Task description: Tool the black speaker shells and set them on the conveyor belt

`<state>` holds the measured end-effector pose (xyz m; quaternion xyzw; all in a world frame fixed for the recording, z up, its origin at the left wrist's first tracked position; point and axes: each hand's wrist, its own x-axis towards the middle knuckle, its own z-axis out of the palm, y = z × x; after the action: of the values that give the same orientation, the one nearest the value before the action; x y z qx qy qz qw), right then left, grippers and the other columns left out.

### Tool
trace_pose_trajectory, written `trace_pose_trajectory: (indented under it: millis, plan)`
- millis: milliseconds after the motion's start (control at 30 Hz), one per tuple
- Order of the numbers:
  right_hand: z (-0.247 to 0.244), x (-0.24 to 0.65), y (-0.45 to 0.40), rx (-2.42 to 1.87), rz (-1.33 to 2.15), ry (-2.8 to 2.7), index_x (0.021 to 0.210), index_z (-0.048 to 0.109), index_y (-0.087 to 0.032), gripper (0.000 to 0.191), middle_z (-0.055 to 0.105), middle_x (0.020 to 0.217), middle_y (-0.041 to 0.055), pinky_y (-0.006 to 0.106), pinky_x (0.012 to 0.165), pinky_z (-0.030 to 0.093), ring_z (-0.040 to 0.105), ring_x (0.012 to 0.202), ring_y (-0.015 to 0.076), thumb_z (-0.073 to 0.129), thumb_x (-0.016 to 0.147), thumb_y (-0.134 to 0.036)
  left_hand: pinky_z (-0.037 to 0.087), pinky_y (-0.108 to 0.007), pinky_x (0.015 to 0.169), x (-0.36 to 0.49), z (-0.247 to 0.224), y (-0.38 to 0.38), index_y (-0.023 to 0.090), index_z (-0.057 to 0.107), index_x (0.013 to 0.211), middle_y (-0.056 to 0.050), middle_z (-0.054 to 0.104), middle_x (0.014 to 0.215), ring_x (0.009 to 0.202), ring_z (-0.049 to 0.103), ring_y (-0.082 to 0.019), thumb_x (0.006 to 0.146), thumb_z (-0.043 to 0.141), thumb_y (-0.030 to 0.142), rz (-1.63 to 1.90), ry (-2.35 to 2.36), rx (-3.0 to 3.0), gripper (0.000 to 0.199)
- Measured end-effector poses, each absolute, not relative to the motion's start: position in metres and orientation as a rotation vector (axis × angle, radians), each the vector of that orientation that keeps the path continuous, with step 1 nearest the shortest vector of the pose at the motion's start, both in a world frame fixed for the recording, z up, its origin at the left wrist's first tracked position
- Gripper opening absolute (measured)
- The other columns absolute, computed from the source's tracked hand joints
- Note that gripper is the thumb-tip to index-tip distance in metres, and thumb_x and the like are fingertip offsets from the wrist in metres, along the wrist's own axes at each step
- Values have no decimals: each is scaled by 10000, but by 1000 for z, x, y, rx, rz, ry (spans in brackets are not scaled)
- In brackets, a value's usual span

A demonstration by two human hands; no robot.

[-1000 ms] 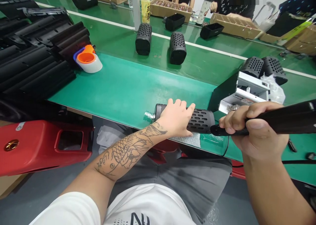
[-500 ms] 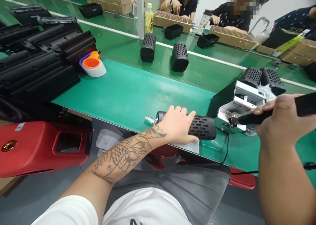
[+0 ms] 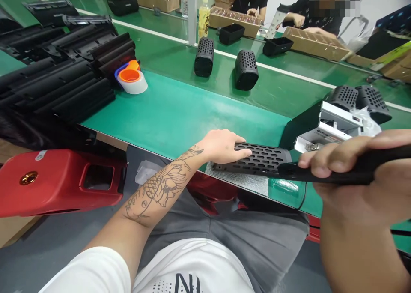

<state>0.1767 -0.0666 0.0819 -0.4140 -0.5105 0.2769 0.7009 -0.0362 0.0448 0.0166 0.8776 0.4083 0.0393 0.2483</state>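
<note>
A black perforated speaker housing (image 3: 261,159) lies on its side near the front edge of the green bench mat, partly over bubble wrap (image 3: 247,183). My left hand (image 3: 223,146) is wrapped over its left end and hides that end. In my right hand (image 3: 356,173) is a black electric screwdriver (image 3: 334,175), held almost level. Its narrow front end overlaps the right end of the housing in view; I cannot tell whether the tip touches it. Behind my right hand stands a black-and-silver screw feeder (image 3: 310,126), partly hidden by my fingers.
Black casings (image 3: 73,74) are piled at the left, beside a tape roll in an orange-and-white holder (image 3: 136,84). Two perforated housings (image 3: 204,57) stand beyond the mat. A red stool (image 3: 61,181) is at the lower left. Across the bench, co-workers sit at cardboard boxes (image 3: 317,42).
My right hand has brought the screwdriver left, from the screw feeder to the housing's right end. My left hand has shifted towards the housing's left end. The whole view has shifted slightly.
</note>
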Motion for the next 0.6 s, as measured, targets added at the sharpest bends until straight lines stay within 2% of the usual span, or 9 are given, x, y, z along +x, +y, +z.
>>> trace_pose_trajectory:
  millis: [167, 467, 600]
  plan:
    - [73, 155, -57, -887, 621, -1290, 898, 753, -283, 399, 636, 599, -24, 447, 475, 592, 585, 484, 224, 938, 770, -612, 579, -404, 1015, -35, 15, 42, 317, 729, 1495, -51, 806, 1417, 1297, 753, -314, 1017, 488, 745, 156, 1106, 2394, 686]
    - [64, 157, -51, -861, 734, -1394, 759, 646, -243, 381, 579, 556, -46, 395, 461, 591, 548, 438, 177, 930, 807, -491, 588, -409, 998, -32, 15, 44, 328, 768, 1426, -59, 825, 1348, 1236, 761, -316, 1020, 503, 722, 148, 1096, 2362, 625]
    - [64, 159, -48, -839, 802, -1432, 772, 629, -241, 377, 570, 549, -57, 373, 466, 588, 533, 437, 159, 928, 824, -464, 579, -394, 1023, -32, 16, 48, 321, 753, 1456, -55, 802, 1414, 1291, 742, -311, 1026, 488, 701, 122, 1055, 2325, 632]
